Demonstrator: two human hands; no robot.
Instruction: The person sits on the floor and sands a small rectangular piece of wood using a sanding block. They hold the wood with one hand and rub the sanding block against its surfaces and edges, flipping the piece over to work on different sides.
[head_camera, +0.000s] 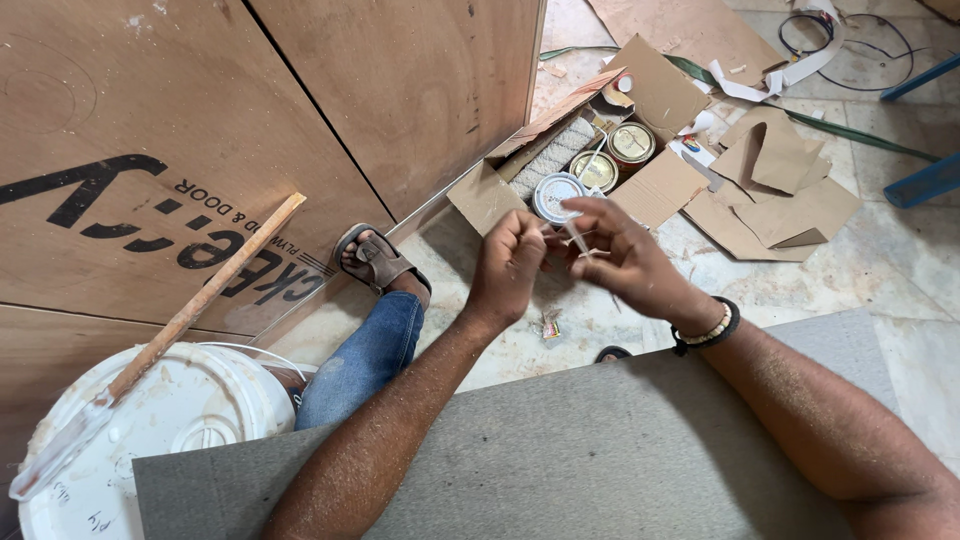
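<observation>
We look down on two bare hands meeting above the pale tiled floor. The left hand is curled shut, its fingertips pinched on one end of a small thin whitish strip — what it is made of we cannot tell. The right hand holds the strip's other end, fingers closed lightly round it, a dark-and-white beaded wristband at the wrist.

The strip hangs in the air just in front of an open brown cardboard box on the floor, holding round metal tins and a grey paint roller. Both forearms cross over a flat grey board. At lower left — a white plastic bucket with a wooden stick resting across its lid. A sandalled foot stands beside leaning brown plywood sheets.
</observation>
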